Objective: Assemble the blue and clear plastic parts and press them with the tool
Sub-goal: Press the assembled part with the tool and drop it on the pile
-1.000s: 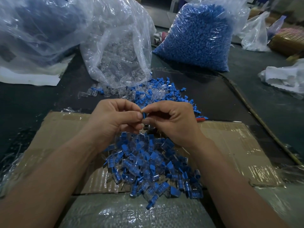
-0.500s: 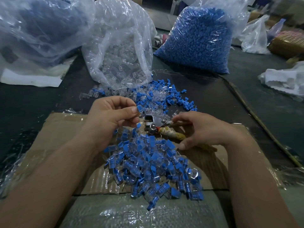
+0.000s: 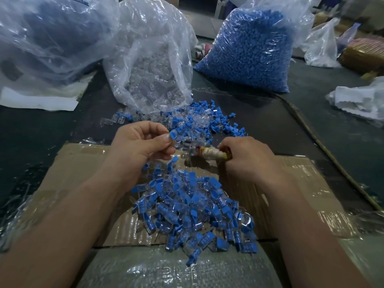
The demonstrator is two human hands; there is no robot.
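My left hand [image 3: 141, 146] pinches a small blue and clear plastic part [image 3: 174, 135] between thumb and fingers, held above the cardboard. My right hand [image 3: 247, 156] grips the tape-wrapped handle of the pressing tool [image 3: 209, 153]; its metal head [image 3: 190, 150] points left, just beside the left hand's fingers. A pile of assembled blue and clear parts [image 3: 193, 210] lies on the cardboard [image 3: 79, 171] below both hands. Loose blue and clear pieces [image 3: 207, 121] lie scattered on the dark table behind the hands.
A clear bag of clear parts [image 3: 153, 65] lies open at the back centre. A bag of blue parts [image 3: 249, 50] stands back right. A large plastic bag [image 3: 49, 38] fills the back left. White wrapping [image 3: 361, 100] sits far right. A cord [image 3: 324, 146] runs along the right.
My right hand left the part and took hold of the tool's handle, lifting it toward the left hand. My left hand kept the part and raised it slightly.
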